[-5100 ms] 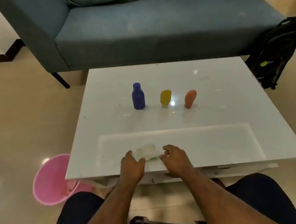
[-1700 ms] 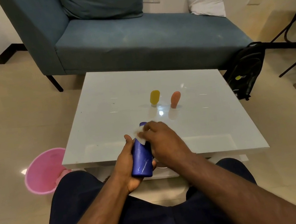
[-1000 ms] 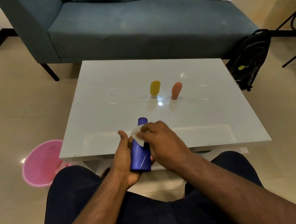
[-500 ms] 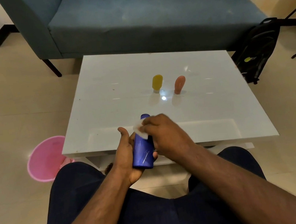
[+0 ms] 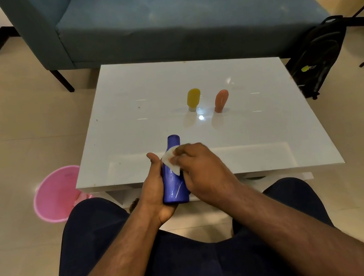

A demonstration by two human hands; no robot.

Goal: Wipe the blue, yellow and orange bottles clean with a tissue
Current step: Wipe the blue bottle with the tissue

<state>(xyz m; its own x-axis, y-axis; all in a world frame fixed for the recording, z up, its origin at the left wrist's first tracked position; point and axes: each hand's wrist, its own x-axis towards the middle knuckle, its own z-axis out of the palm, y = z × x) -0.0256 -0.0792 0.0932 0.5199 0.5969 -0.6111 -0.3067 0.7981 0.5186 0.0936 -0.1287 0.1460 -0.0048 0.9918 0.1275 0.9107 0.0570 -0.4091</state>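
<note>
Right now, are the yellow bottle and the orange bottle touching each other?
Apart. The head view shows the yellow bottle and the orange bottle standing side by side on the white table, with a plain strip of bare tabletop between them.

I'm seeing both forearms showing bare, no sleeves, no watch/rings on left hand point(image 5: 154, 189) or right hand point(image 5: 202, 170). Person's wearing dark navy trousers point(image 5: 184, 267), plain, no markings.
</note>
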